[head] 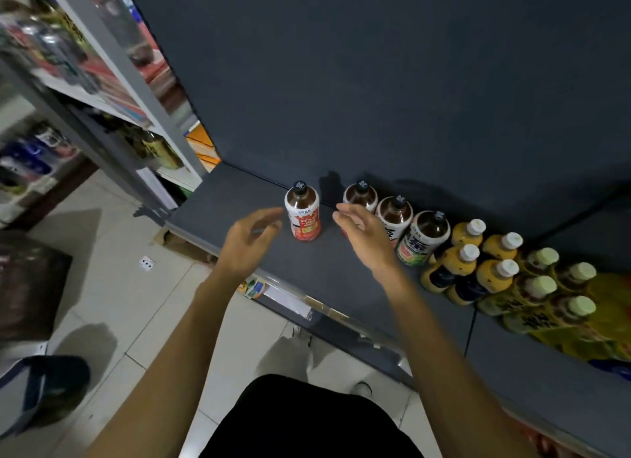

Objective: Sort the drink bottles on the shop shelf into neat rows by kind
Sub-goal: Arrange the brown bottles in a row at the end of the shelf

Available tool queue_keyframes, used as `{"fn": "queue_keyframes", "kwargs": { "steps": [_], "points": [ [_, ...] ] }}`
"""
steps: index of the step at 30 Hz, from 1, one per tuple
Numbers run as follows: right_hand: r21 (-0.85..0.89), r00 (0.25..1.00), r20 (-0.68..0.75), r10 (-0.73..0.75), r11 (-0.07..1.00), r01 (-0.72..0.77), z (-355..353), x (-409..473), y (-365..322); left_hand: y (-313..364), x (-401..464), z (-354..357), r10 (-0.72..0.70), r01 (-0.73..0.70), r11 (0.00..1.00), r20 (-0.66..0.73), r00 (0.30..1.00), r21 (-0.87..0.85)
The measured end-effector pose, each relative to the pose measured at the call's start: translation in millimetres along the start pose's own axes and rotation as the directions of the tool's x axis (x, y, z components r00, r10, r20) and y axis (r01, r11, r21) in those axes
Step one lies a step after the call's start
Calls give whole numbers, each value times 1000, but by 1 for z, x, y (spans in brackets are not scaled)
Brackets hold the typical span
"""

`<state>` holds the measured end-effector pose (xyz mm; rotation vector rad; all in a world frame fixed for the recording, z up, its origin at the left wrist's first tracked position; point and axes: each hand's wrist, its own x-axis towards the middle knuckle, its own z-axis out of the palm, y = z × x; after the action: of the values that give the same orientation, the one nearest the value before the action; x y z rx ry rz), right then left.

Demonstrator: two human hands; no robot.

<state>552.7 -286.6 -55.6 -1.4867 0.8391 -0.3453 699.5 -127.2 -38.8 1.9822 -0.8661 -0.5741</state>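
Observation:
On the dark grey shelf [239,198] a red-labelled brown-drink bottle [303,211] with a black cap stands alone. My left hand [251,240] hovers just left of it, fingers relaxed, holding nothing. My right hand [365,239] is spread in front of a second red-labelled bottle [360,194], partly hiding it, and grips nothing. To the right stand two dark bottles [394,215] [425,235] with white and green labels, then several yellow juice bottles [461,266] with white caps, then several pale-capped tea bottles [543,286] with yellow labels.
The shelf's front edge [307,307] carries price-tag strips. A dark back panel [375,81] rises behind the bottles. Another rack [102,92] of goods stands at the left. Below lie a tiled floor [129,286], a playing card [146,263] and a dark bag [27,286].

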Motion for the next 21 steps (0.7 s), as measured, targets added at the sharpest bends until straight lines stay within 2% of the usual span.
{"fn": "queue_keyframes", "kwargs": {
  "steps": [3, 7, 11, 14, 16, 19, 21],
  "points": [
    [-52, 990, -142, -23, 999, 16, 2, 26, 1, -17, 29, -3, -5, 5, 1000, -4, 1000, -16],
    [-140, 945, -327, -26, 990, -21, 1, 63, 3, -49, 73, -11, -97, 96, 992, -11, 995, -86],
    [-222, 908, -415, 48, 963, -152, 1, 93, 11, -60, 108, -4, -143, 152, 987, 129, 981, -56],
    [-249, 894, -427, 134, 933, -259, 5, 105, 18, -73, 135, 11, -162, 168, 986, 242, 957, -6],
    [-239, 900, -413, 141, 936, -256, 10, 105, 25, -85, 145, 22, -163, 162, 986, 256, 953, 25],
    [-206, 873, -471, 128, 946, -250, 18, 107, 35, -93, 154, 31, -162, 147, 986, 227, 960, 83],
    [-225, 861, -497, 111, 941, -251, 21, 112, 39, -99, 161, 34, -134, 123, 991, 249, 959, 61]
  ]
}}
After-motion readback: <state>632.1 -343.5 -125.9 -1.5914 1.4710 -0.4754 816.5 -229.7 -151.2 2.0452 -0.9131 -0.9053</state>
